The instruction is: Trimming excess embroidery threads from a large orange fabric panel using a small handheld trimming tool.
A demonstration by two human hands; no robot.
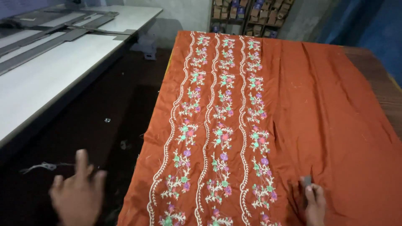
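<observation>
An orange cloth (pixel 326 113) lies spread over a table (pixel 383 79), covering nearly all of it; bare brown wood shows only at the far right corner and right edge. Three lengthwise bands of floral embroidery (pixel 222 125), in white, green, pink and purple, run down the cloth's left half from the far edge to the near edge; the right half is plain and creased.

The right hand (pixel 315 205) rests on the plain cloth near the near edge, just right of the embroidery, fingers closed around a small dark tool (pixel 307 181) that sticks up past them; what kind of tool it is cannot be told.

The left hand (pixel 78 192) is blurred, empty, fingers spread apart, off the table's left edge above the dark floor (pixel 104 121).

A white bench (pixel 54 62) stands well apart on the left.
</observation>
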